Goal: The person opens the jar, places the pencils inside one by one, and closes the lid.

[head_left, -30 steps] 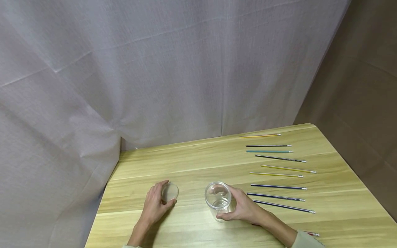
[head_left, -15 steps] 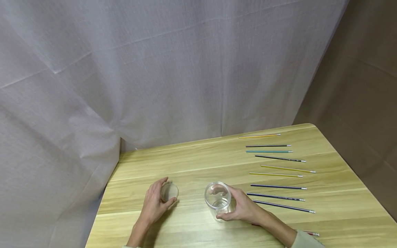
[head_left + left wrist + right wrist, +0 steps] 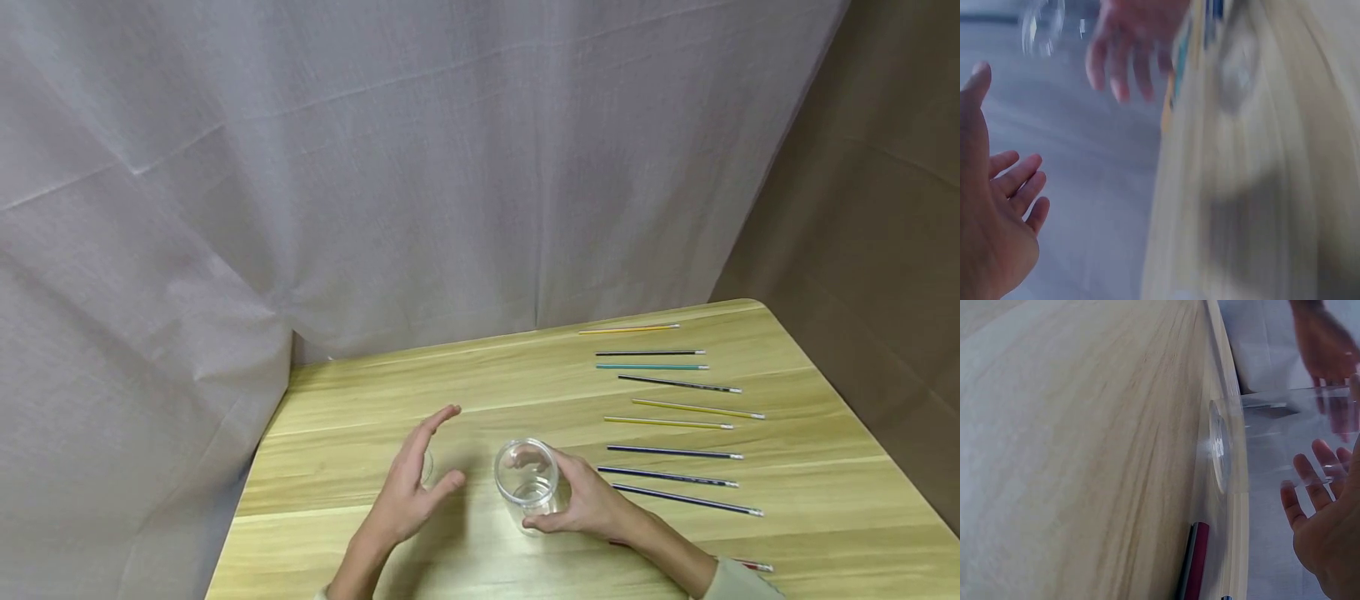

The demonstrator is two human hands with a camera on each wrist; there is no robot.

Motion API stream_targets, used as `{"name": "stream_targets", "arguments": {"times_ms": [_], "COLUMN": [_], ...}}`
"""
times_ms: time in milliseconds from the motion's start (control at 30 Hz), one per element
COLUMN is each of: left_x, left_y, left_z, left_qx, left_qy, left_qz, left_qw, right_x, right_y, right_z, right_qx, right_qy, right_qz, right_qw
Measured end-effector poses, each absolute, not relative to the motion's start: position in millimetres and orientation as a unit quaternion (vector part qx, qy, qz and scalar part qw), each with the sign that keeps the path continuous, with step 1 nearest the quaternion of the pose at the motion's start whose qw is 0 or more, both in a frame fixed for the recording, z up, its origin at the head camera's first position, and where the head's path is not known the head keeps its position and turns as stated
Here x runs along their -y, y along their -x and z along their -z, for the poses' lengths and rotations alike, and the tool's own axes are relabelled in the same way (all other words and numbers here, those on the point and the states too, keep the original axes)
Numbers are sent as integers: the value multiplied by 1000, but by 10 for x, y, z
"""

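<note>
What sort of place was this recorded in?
Probably a small draped-off filming or workspace, though the wider room isn't visible: grey cloth hangs behind a wood-grain table bearing spread-out pencils and a clear jar.

**Pale yellow wood-grain table (image 3: 375, 383) backed by a creased lilac-grey cloth (image 3: 420, 167)**

On the right half of the table, slim wooden pencils (image 3: 675, 452) lie roughly parallel, pale-tipped ends to the right. Starting at the far edge there is an orange pencil (image 3: 629, 329), then a black pencil (image 3: 649, 352) just beside a teal pencil (image 3: 652, 367), a second black pencil (image 3: 679, 384) slightly slanted, two yellow pencils (image 3: 668, 423) and three dark blue pencils (image 3: 667, 477). Nearer the front, a red pencil (image 3: 753, 566) is partly hidden. The cloth hangs behind the table and down its left side. A brown surface (image 3: 862, 250) stands beyond the table's right edge.
</note>
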State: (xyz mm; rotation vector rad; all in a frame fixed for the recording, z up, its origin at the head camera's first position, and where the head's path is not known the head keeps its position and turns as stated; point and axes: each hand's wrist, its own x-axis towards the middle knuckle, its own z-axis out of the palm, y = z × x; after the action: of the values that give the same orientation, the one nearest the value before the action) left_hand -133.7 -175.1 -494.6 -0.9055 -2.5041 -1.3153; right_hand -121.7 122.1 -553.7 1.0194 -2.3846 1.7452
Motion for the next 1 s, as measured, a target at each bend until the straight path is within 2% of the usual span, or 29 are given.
{"name": "stream_targets", "arguments": {"times_ms": [200,467,1000], "left_x": [1360,1125,1009], "left_y": [1175,1124,1130], "left_z": [4799,4862,5125], "left_qx": [805,810,808], "left_qy": [377,378,350], "left_qz": [454,445,470], "left_qw": [59,59,55], "right_x": [-1237,-1295,-1884], "right_y": [1201,1122,786], "right_z": [5547,5570,5518], "right_qx": [768,778,859], "right_qy": [-329,-307,-256], "right_qz": [-550,-548,-429], "right_qw": [15,12,114]}}
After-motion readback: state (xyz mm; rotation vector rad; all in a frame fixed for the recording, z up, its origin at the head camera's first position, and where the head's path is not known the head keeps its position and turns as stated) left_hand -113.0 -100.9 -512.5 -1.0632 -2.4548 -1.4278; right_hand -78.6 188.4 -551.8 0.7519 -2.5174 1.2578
